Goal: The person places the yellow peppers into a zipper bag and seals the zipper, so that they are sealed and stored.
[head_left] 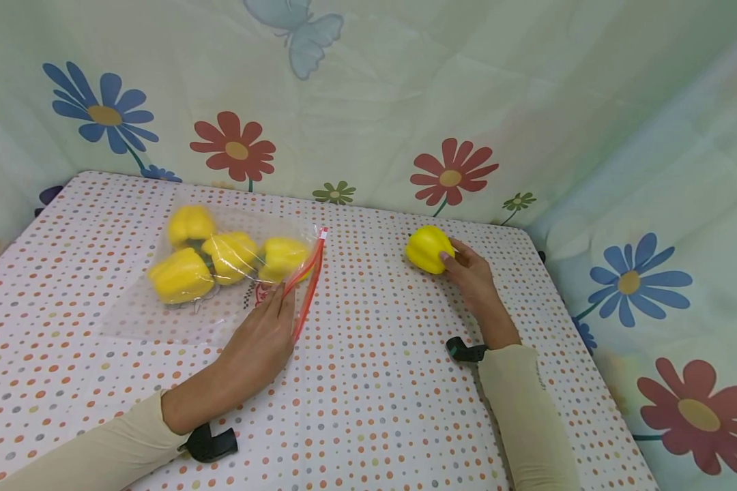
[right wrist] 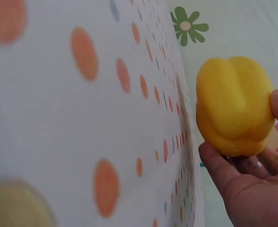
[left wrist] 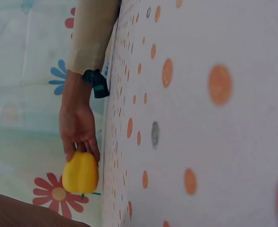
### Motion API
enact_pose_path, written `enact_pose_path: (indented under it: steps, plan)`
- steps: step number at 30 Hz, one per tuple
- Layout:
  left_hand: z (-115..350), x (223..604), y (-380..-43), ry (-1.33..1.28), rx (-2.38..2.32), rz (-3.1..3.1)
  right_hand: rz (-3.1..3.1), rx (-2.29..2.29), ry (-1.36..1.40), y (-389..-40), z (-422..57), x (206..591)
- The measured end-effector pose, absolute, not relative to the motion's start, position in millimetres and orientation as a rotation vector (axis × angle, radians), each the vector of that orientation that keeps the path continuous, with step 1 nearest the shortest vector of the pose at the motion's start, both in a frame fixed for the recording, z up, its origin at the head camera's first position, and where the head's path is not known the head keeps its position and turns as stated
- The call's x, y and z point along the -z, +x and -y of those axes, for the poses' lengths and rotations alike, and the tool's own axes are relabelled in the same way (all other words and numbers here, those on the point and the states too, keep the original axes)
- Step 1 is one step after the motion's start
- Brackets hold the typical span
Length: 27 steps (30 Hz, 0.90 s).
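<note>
A clear zip bag [head_left: 135, 318] with a red zip edge lies flat at the left of the table, with several yellow bell peppers [head_left: 181, 276] inside it. My left hand [head_left: 260, 341] holds the bag at its mouth, where the two red strips stand apart; its thumb is hidden beneath. To the right, my right hand [head_left: 474, 285] grips another yellow bell pepper [head_left: 428, 249] from its right side. In the right wrist view the thumb and fingers [right wrist: 219, 170] hold that pepper [right wrist: 236, 104] from one end, close over the table.
A white cloth with coloured dots covers the table [head_left: 368, 382]. Behind it and at the right hangs a pale curtain [head_left: 374, 109] printed with flowers and a butterfly. A dark wrist mount [head_left: 211, 443] sits on the left wrist, another [head_left: 465, 350] on the right.
</note>
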<state>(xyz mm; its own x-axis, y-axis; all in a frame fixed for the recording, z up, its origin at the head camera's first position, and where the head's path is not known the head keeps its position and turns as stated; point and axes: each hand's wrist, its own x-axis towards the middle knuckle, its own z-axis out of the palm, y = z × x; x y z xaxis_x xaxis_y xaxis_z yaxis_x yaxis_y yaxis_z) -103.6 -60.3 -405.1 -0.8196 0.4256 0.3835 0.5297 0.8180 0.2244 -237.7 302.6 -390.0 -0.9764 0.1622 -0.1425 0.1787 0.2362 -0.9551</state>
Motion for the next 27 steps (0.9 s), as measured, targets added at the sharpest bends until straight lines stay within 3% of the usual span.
enact_pose_path:
  steps: [27]
  plan:
    - [59.9,404.0,-103.5,-0.728,0.457,2.674,-2.35,1.767,-0.071,-224.5,-245.7,385.2]
